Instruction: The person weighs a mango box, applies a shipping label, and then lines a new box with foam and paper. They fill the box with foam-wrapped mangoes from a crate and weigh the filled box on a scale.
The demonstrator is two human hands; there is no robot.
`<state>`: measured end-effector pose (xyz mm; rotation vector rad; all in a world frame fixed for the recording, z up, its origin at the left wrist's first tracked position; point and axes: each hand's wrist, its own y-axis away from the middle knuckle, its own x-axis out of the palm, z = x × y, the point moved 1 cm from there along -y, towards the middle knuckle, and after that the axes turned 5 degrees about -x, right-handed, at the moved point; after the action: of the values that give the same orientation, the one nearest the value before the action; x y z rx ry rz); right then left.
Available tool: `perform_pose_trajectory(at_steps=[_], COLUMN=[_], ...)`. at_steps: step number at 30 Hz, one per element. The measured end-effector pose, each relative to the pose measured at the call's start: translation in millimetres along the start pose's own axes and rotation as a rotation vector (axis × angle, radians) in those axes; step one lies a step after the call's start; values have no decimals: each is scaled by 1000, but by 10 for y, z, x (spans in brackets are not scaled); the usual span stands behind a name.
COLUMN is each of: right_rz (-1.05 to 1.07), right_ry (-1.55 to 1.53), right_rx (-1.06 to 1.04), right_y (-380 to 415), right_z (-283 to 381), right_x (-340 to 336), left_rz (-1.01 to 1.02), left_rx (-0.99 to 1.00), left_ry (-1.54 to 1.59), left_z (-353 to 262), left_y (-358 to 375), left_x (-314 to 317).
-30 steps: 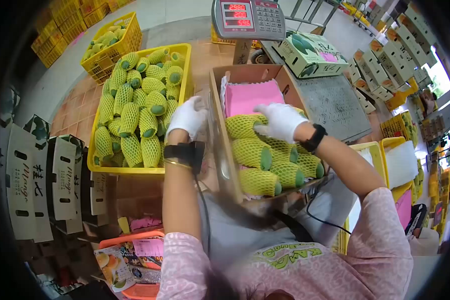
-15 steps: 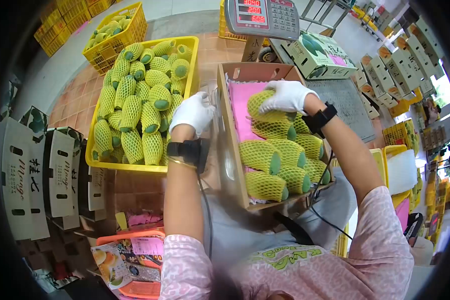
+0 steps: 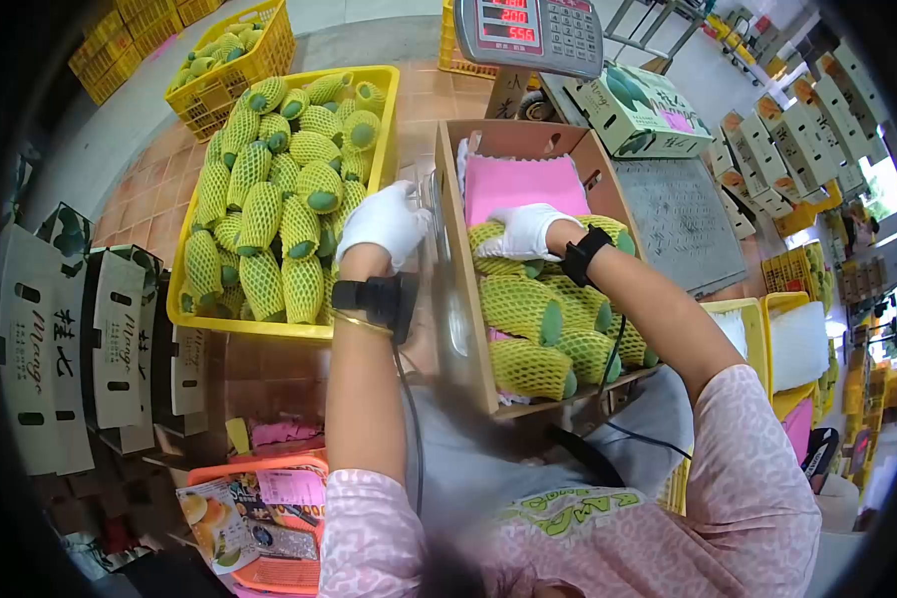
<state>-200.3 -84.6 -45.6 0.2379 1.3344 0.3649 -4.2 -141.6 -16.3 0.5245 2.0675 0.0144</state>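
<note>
Scale: grey platform, red-lit display, beside the box. Crate: yellow, heaped with netted mangoes, left of the box. Box: brown, open, holding netted mangoes in its nearer part. Carton: green and white, closed, on the platform. Basket: orange, papers inside, below the crate. Sheet: pink, in the box's far part. Left hand: white-gloved, between crate and box, fingers bent; how wide they stand, cannot tell. Right hand: white-gloved, inside the box, fingers curved over one mango and touching it; whether they grip it, cannot tell. That mango: netted, beside the pink sheet.
</note>
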Motion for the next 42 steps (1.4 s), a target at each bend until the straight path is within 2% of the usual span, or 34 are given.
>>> perform_pose_trajectory(at_steps=[4,6,7,8,11,12,15,17,19,20,22,23,25,26,28,30,31,33,38,39,41,42], right_rz=[132,-180,-117,67,92,86,91,40,-93,-179,-400,-472,-557,-591,-578,-585,-593,-605,-654,-673,-694,-678], right_ry=[4,247,150,51,9,53,202,170,55,10,-108,-200,-222,-241,-378,-353,-488,-555,-565,-546,-551,-600], right_rx=[75,-53,-7,39,93,75,75,30,62,98,32,-26,-25,-34,92,135,193,270,339,325,318,296], right_y=[13,56,6,-57,73,109,113,180,295,322,471,644,971,1147,1499,1781,1914,2098,2330,2342,2281,2216], right_z=[64,86,51,-12,1,-11,73,122,141,76,-152,-183,-350,-410,-432,-602,-595,-785,-811,-816,-744,-662], right_x=[-15,37,75,61,47,76,93,25,-26,-13,-53,-144,-240,-266,-325,-245,-233,-113,-97,-108,-148,-171], left_rz=[39,33,34,34,-39,-32,-381,-476,-633,-660,-671,-673,-498,-509,-573,-590,-558,-518,-323,-354,-361,-214], left_rx=[13,37,18,17,10,-80,-340,-654,-880,-922,-998,-1003,-974,-962,-990,-1005,-995,-942,-923,-856,-718,-457], left_ry=[-19,23,34,47,107,179,264,251,217,188,171,174,233,274,360,369,339,326,73,58,383,668], left_z=[-59,-34,-22,-6,186,246,679,1083,1293,1415,1641,1723,1855,1944,2110,2127,2092,2095,1717,1760,1834,1811], left_y=[26,17,10,9,7,18,40,23,108,119,92,96,79,28,-89,-84,-45,-33,166,202,317,384], left_x=[19,80,75,77,57,-17,-168,-156,-84,-40,30,41,74,95,178,178,150,127,-473,-525,-586,-653])
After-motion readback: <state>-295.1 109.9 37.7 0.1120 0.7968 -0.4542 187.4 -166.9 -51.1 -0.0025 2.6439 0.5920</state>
